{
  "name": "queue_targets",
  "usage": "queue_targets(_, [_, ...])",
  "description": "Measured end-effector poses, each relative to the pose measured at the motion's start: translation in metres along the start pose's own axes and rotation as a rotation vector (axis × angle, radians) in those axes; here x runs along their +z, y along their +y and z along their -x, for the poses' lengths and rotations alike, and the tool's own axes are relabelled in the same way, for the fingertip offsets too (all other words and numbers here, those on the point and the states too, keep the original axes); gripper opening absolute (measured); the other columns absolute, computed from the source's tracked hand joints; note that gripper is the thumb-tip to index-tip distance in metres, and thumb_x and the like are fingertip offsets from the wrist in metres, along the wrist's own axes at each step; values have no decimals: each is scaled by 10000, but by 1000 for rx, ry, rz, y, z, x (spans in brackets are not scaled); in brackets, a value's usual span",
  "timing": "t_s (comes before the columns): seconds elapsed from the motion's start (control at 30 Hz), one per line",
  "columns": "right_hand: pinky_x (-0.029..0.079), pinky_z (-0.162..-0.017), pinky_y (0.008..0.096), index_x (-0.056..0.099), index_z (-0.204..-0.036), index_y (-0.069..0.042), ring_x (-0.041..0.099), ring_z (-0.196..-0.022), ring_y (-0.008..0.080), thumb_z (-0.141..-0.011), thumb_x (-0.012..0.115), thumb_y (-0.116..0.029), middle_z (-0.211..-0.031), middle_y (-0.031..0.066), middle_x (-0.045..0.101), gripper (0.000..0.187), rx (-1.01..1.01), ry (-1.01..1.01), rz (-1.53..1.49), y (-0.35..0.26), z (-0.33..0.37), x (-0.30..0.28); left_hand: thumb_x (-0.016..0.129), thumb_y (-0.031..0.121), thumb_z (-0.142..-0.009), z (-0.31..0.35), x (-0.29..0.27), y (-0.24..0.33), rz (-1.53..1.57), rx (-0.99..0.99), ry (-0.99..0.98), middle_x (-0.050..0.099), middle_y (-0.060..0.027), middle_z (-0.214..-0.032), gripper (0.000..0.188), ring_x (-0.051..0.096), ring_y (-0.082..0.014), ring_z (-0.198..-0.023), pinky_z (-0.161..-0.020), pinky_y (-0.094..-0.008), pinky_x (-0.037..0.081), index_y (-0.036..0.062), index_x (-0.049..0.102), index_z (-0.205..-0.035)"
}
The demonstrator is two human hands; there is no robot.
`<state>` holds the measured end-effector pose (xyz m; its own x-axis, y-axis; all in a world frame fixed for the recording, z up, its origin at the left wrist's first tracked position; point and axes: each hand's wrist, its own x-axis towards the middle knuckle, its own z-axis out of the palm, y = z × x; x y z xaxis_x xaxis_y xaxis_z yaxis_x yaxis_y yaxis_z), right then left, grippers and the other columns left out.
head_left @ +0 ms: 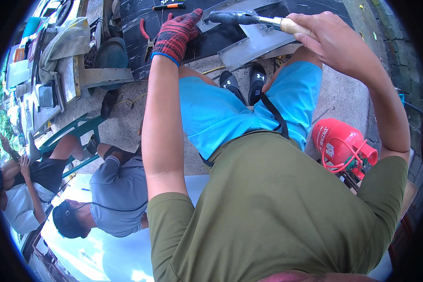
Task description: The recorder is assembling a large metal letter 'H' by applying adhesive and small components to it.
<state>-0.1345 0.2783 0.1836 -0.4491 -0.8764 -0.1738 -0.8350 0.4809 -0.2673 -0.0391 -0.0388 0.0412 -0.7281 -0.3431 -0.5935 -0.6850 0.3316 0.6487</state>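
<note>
While bare right hand point(328, 38) clasps wooden-handled tool point(237, 18), my gloved left hand point(177, 36) sits near grey sheet metal point(257, 41); its grip, cannot tell.

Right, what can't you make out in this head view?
All in the head view:
Left hand: whether it grips anything; its glove hides the palm.
Wooden-handled tool: grip's rear end, hidden by the right hand.
Black table: far side, cut off by the picture's top edge.

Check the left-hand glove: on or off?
On: the red-and-black knit glove covers the left hand, its blue cuff around the wrist. The right hand is bare, gripping a wooden handle.
</note>
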Motion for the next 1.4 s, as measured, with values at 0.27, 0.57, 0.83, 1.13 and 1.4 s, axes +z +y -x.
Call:
queue_targets(0.27, [525, -854, 456, 638, -1330, -4, 678, -878, 403, -988, 607, -155, -982, 246, 703, 375, -14, -8, 77, -8, 0, -1, 720, 375, -952, -36, 0, -52, -429, 363, 143, 571, -18, -1513, 657, 358, -394, -1508, -1269, -453, 230, 390, 443, -1547])
queue_targets(0.57, [502, -997, 477, 645, -1281, 25, 665, -1046, 395, -963, 574, -155, -1090, 247, 693, 372, -19, 33, 149, -9, 1, 2, 731, 357, -949, -41, -1, -55, -500, 371, 162, 605, -48, -1469, 623, 409, -365, -1480, -1253, -444, 293, 360, 480, -1520])
queue_targets(0.83, [506, -981, 488, 629, -1317, 28, 663, -1043, 395, -968, 581, -156, -1072, 253, 702, 397, 68, -17, 194, -30, 6, -3, 675, 681, -870, -26, 10, -42, 245, 213, 127, 796, -48, -989, 650, 544, -120, -1330, -1282, -306, 110, 136, 747, -1217])
queue_targets(1.13, [505, -979, 497, 627, -1329, 26, 669, -1040, 401, -970, 582, -161, -1086, 257, 700, 407, 53, 0, 129, -12, 0, 1, 704, 160, -950, -18, 5, -40, -436, 422, 196, 671, -119, -1355, 568, 586, -318, -1319, -1244, -364, 328, 227, 537, -1489])
queue_targets(1.4, [512, -831, 473, 640, -1325, 11, 661, -855, 429, -989, 587, -168, -953, 269, 688, 385, -79, 139, 127, 10, 3, 10, 667, 657, -891, -23, 13, -34, 581, 189, 50, 786, -9, -940, 557, 678, -37, -1028, -1274, -301, 111, 152, 766, -1105])
